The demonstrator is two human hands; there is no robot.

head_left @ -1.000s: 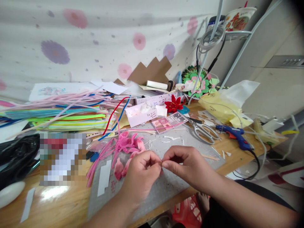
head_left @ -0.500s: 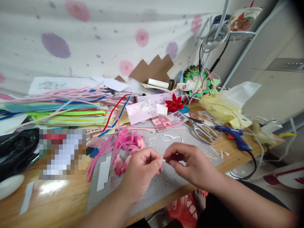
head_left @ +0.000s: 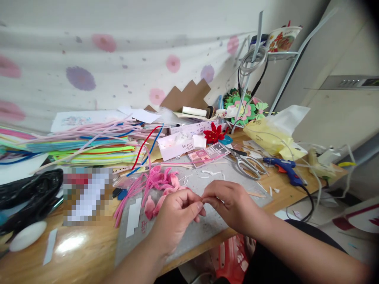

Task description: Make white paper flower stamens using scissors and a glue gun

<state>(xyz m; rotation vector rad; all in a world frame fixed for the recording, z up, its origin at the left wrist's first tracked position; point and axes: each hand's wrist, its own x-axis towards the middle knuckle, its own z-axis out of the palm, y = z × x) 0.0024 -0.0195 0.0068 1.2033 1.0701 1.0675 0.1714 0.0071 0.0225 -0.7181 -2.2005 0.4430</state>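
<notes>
Between left hand [head_left: 177, 215] and right hand [head_left: 231, 205], a tiny scrap [head_left: 202, 199] sits pinched.

Head view, sole camera: worn above near table [head_left: 89, 252] edge, facing forward and down; left hand [head_left: 177, 215], right hand [head_left: 231, 205] close below; flowered backdrop [head_left: 133, 59] far, rack [head_left: 284, 55] far right.

Both forearms reach in over the near edge of the counter [head_left: 89, 256]. Above it the left hand [head_left: 177, 213] and right hand [head_left: 229, 205] curl, pinched fingertips meeting tip to tip.
</notes>
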